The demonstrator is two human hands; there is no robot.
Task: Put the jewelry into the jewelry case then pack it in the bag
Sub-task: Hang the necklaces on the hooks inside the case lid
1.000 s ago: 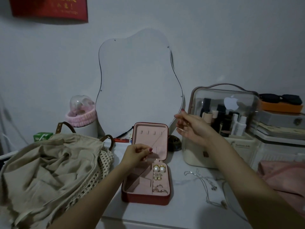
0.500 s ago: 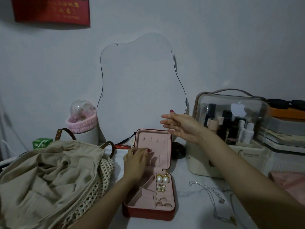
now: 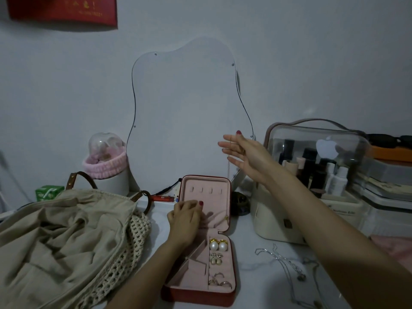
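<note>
Since a moment ago the left hand [image 3: 186,216] has dropped from the lid's hooks to the lid's pouch, and the right hand [image 3: 244,156] has lifted higher with its fingers spread.

Closest to us, the case [image 3: 200,295] lies open on the table [image 3: 263,264]. Rings [image 3: 219,281] and pearl earrings [image 3: 218,245] already sit in its right pockets. Silver chains [image 3: 287,262] lie loose on the table just right of the case (they look tangled). The bag [image 3: 66,237] slumps on the left, touching nothing in the case.

Farther back, the left hand's curled fingers press into the pink pouch; I cannot tell if they pinch anything. Above the lid, the right hand is open, and a thin gold chain [image 3: 228,166] hangs from its fingers down toward the lid.

That chain looks very light, floppy and easy to knot or snap. I think it is best held near one end, kept hanging straight, then hooked on.
</note>
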